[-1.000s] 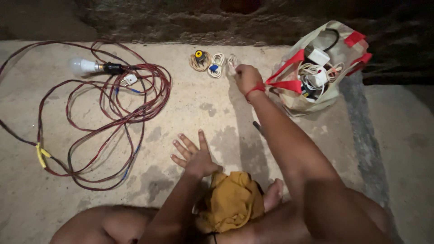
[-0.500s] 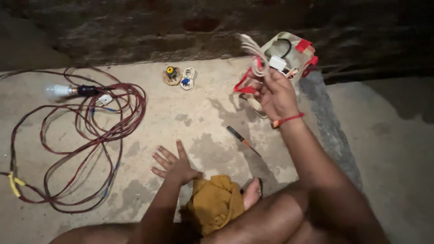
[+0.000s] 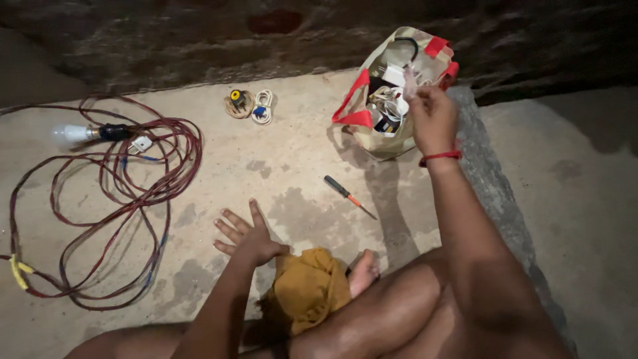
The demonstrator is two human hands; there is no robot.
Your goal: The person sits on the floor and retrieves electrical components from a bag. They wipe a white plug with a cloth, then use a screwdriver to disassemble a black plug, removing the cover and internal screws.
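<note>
Concrete floor, one hand braced, the other at the bag

Left hand (image 3: 247, 236) lies flat with fingers spread on the floor; a screwdriver (image 3: 348, 196) lies beyond. Right hand (image 3: 433, 116) pinches a small pale part (too blurred to name) over the open bag (image 3: 372, 133): best lowered slowly, clear of the tangled wires.

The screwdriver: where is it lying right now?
In the head view the screwdriver lies on the concrete floor near centre, below the open bag, between the left hand and right forearm.
</note>
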